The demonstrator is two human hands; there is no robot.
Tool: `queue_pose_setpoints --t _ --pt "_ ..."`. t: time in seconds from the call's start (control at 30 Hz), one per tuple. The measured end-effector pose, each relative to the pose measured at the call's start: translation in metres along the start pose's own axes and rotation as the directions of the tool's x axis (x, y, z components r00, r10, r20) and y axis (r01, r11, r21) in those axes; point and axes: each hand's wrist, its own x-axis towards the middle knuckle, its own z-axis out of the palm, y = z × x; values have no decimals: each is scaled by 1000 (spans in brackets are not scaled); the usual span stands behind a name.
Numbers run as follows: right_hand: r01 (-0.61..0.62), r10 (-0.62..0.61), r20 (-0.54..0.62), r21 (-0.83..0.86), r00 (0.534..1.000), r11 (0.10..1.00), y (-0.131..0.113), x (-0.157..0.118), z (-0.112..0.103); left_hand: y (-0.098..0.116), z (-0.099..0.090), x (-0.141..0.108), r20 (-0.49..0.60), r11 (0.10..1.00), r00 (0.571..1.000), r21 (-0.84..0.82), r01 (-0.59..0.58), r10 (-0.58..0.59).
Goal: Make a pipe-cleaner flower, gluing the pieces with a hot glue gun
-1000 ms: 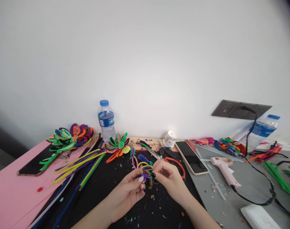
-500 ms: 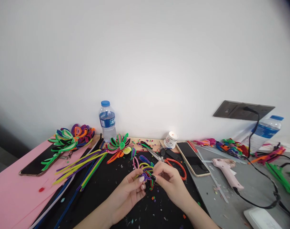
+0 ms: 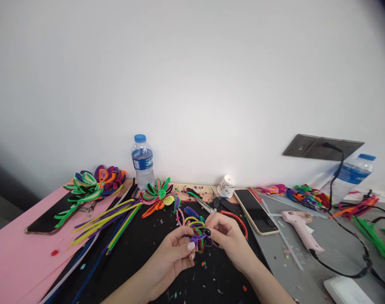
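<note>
A: How far along is the work appearing to be?

B: It is apparently standing partway. A flower with green and pink petals (image 3: 160, 193) is lying near the water bottle (image 3: 143, 171) and is looking fully formed; a larger petalled cluster (image 3: 84, 185) is resting partly over a dark phone (image 3: 43, 218). Between the person's hands, above the black mat (image 3: 141, 272), a purple stem (image 3: 195, 241) is curving, and so seemingly undergoing shaping.

A: What is remaining unshaped?

B: Yellow and purple stems (image 3: 100, 225) are lying mostly straight, left of the hands. Small coloured loops (image 3: 191, 211) are showing bends just beyond the fingertips; whether they are joining the purple stem is not being shown clearly.

A: How are the hands standing?

B: The left hand (image 3: 176, 255) is pinching the purple stem narrowly between thumb and forefinger, its other fingers lying curled beneath. The right hand (image 3: 228, 238) is likewise forming a narrow pinch, its thumb and forefinger apparently gripping another part of that stem; the fingertips are partly hiding the contact.

A: And the tools?

B: The scissors (image 3: 206, 206) are lying beyond the right hand, while a pink glue gun (image 3: 301, 230) is resting farther right on the tabletop (image 3: 290, 280).
</note>
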Motion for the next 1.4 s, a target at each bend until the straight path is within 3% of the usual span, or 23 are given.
queue_pose_setpoints --t 1.4 --pt "50 -59 110 81 992 995 1 -5 9 -3 -6 -1 17 999 999 25 -43 43"
